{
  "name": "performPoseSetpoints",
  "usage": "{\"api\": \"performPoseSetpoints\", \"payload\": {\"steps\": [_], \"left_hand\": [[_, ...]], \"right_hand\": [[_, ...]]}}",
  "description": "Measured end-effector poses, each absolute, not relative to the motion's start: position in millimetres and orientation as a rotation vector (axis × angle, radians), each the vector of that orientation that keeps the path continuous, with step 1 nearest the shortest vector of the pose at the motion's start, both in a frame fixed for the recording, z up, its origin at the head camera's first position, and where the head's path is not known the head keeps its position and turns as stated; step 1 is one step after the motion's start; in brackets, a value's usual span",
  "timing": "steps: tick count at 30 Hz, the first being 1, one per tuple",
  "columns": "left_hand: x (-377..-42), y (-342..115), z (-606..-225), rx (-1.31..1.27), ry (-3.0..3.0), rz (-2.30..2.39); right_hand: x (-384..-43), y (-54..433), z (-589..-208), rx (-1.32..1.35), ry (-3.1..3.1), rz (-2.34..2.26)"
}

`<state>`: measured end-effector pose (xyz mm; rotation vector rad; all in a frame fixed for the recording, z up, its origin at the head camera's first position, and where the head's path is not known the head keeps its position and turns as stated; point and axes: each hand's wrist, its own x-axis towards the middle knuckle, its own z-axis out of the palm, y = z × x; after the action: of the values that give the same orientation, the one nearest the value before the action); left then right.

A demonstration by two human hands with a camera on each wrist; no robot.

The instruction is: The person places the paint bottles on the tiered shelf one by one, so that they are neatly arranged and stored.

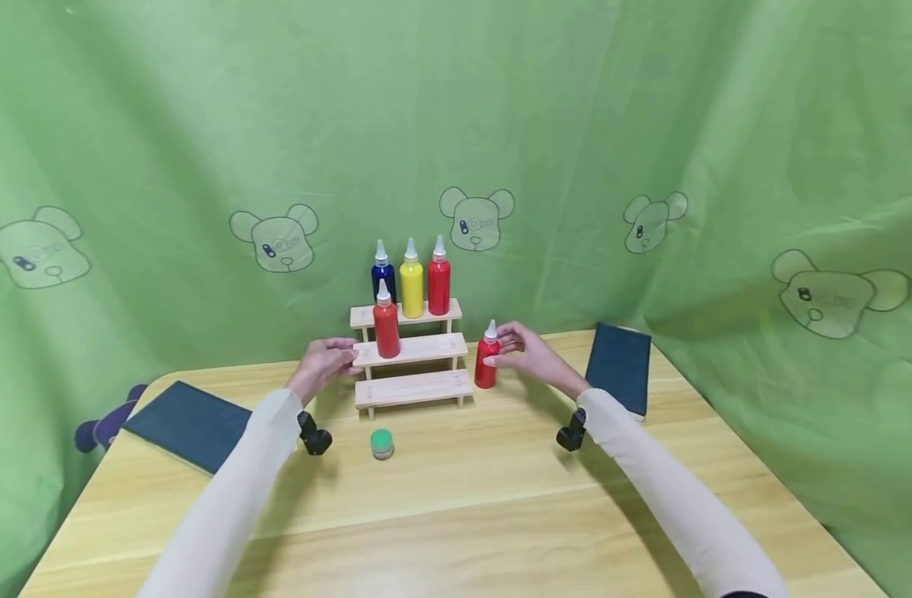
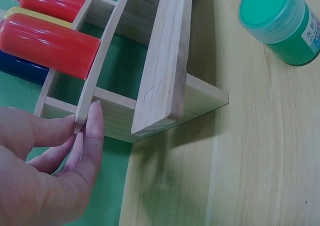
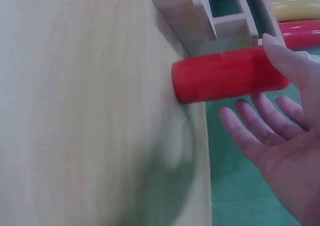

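My left hand [image 1: 325, 365] pinches the left end of the middle step of a three-tier wooden stand [image 1: 414, 386], thumb on one side and fingers on the other. On that step stands an orange-red squeeze bottle [image 1: 386, 330] with a white nozzle. Blue [image 1: 382, 278], yellow [image 1: 411, 286] and red [image 1: 438, 286] bottles line the top step. Another red bottle [image 1: 486, 362] is upright at the stand's right. My right hand [image 1: 527, 353] is around it, the thumb [image 3: 282, 53] against its side and the loosely spread fingers [image 3: 245, 128] behind, a gap showing at the forefinger.
A small jar [image 1: 382, 444] with a green lid sits in front of the stand. Dark flat boards lie at the left [image 1: 190, 425] and right [image 1: 619, 368] of the wooden table [image 1: 456, 515]. A green curtain [image 1: 561, 108] hangs behind the table.
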<state>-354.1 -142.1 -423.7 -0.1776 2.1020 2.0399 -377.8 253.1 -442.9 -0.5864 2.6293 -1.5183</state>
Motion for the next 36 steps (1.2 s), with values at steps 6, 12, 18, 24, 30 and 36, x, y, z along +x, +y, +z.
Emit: {"api": "performPoseSetpoints", "payload": {"steps": [6,12,18,24,30,36], "left_hand": [[-354,-144,-423,-0.170,2.097,2.058],[-355,-144,-423,-0.175,2.102,2.059],[-355,-145,-424,-0.177,2.100,2.058],[-356,-145,-424,-0.190,2.089,2.064],[-356,-145,-427,-0.208,2.092,2.050],[-354,-143,-427,-0.195,2.084,2.056]], "right_hand": [[-375,245,-453,-0.545,2.658,-1.661],[-371,239,-454,-0.512,2.659,-1.723],[-368,238,-448,-0.412,2.636,-1.788],[-366,237,-433,-0.334,2.449,-1.973],[-364,238,-420,-0.342,2.264,-2.085],[-367,235,-410,-0.366,2.155,-2.167]]}}
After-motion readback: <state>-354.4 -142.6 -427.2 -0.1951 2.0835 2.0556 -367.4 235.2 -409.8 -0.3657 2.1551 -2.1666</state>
